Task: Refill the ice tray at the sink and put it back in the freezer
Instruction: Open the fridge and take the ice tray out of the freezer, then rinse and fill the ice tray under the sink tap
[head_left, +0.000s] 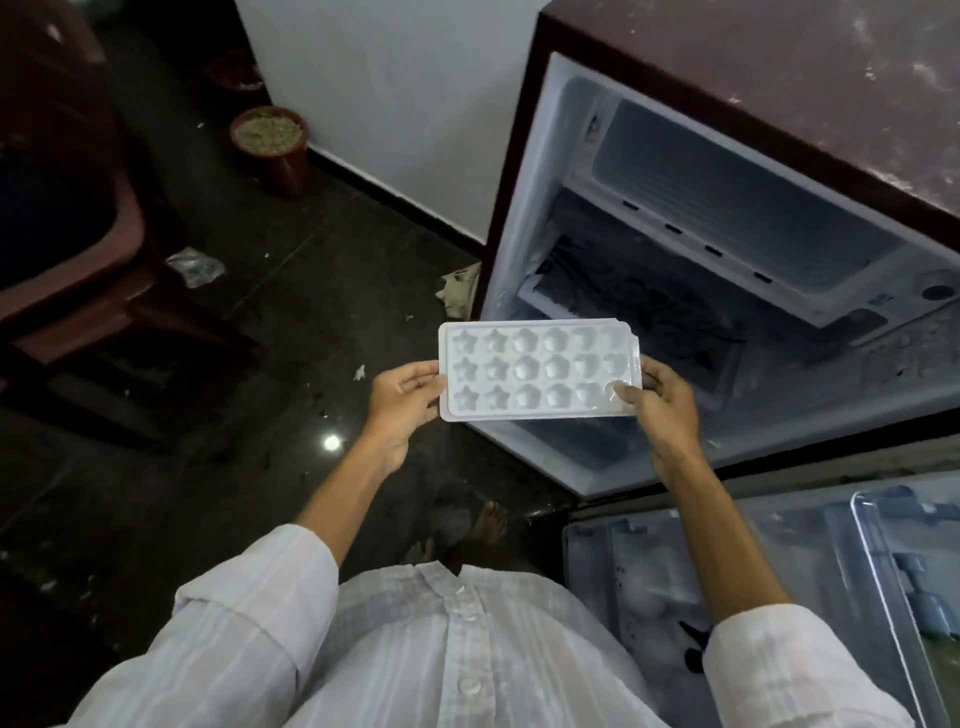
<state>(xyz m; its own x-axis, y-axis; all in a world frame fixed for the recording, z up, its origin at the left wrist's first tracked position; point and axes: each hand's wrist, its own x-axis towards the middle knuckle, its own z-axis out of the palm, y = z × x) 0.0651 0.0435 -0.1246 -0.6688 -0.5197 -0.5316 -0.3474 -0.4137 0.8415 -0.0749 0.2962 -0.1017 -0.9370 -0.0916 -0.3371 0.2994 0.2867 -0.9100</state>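
Pale striped shirt (441, 649) with a row of buttons fills the bottom of the frame, and both sleeved arms reach up from it toward the middle. At the centre, the white ice tray (537, 371) is held flat between two hands, its moulds facing up in three rows of stars, rounded flowers and hearts; whether they hold water cannot be told. The left hand (410, 400) grips the tray's left short edge, fingers (423, 382) curled onto its rim. The right hand (662, 410) pinches the lower right corner, thumb on top and the other fingers underneath. The tray hangs just in front of the lower left corner of the open freezer (675, 260), whose door (727, 597) lies open at lower right. Bare feet (488, 525) stand on the dark floor (311, 312). A plant pot (270, 145) sits by the wall at upper left, near a brown chair (78, 234).
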